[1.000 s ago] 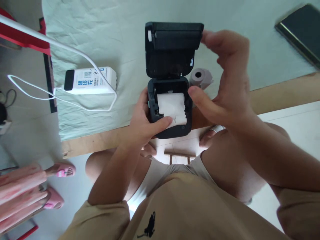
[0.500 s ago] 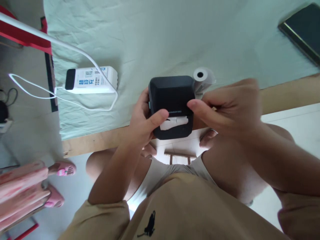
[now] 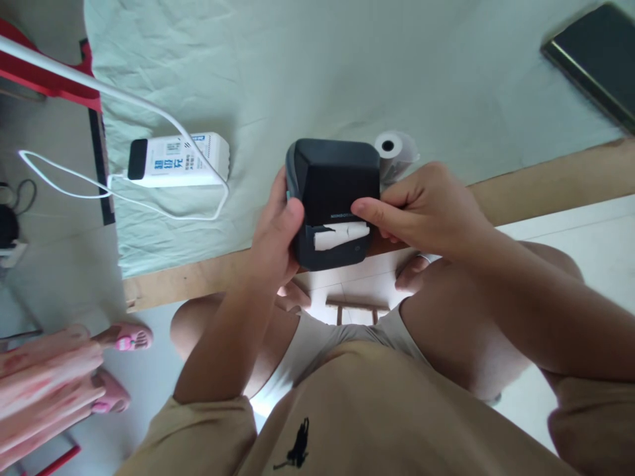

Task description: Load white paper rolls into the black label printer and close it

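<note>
A small black label printer [image 3: 337, 175] is held over the table's front edge, between both hands. My left hand [image 3: 275, 231] is wrapped round its left side, thumb on the left edge. From the slot on its front a torn strip of white paper [image 3: 342, 236] sticks out. My right hand [image 3: 421, 208] grips the right side, its thumb on the cover near the printed lettering and its other fingers partly hidden behind. Just past the printer's right corner lies a white paper roll [image 3: 389, 145] with a dark core, its loose end looking see-through.
At left a white power bank [image 3: 181, 160] lies with a white cable [image 3: 163, 109] looped round it. A dark flat case [image 3: 598, 59] is at the far right on the pale green cloth [image 3: 307, 66]. Another person's feet in pink slippers [image 3: 133, 336] show at lower left.
The printer has shifted slightly left and tilted. My left thumb has slid off the paper to the left edge. My right hand has moved left and closed round the printer's right side.
</note>
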Demonstrator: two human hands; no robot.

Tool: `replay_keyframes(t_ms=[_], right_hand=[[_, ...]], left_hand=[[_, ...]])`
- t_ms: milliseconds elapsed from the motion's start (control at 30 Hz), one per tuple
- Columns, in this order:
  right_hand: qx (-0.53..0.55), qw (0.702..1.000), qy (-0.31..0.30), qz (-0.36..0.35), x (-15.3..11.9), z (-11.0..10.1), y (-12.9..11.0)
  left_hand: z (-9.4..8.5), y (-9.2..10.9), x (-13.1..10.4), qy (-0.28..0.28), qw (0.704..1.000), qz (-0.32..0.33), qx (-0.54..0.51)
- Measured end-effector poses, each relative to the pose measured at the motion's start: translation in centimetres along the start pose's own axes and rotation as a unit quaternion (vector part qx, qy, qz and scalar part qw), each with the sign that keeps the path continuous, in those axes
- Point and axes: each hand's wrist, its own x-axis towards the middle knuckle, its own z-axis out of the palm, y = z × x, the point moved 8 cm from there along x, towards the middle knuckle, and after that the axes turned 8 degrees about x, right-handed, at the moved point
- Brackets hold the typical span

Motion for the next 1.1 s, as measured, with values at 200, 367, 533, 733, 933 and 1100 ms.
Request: replay_keyframes(t_ms=[200,367,533,733,933,1100], right_hand=[[-0.019,0.997,-0.008,-0.071,0.3,0.3,-0.2],[-0.015,0.993,-0.028,-0.11,-0.1,0.2,-1.0],[-0.017,0.987,-0.046,-0.15,-0.3,-0.1,-1.7],[-0.012,0.959,0.068,-0.274,-1.5,-1.7,-4.2],[0.038,0.942,0.187,-0.276,-2.6,-3.1,-4.7],[-0.038,0.927,0.214,-0.305,-1.9,-2.6,-5.0]], left_hand=[[-1.2,-1.1,0.3,0.122,0.988,-0.092,-0.029],[-2.4,-1.7,0.0,0.165,0.98,-0.105,-0.026],[-3.5,-1.5,-0.4,0.192,0.979,-0.063,-0.025],[-3.0,-1.7,-0.3,0.176,0.98,-0.09,-0.02],[-2.1,-1.8,-0.1,0.145,0.981,-0.122,-0.041],[-2.3,-2.2,-0.2,0.166,0.975,-0.141,-0.041]])
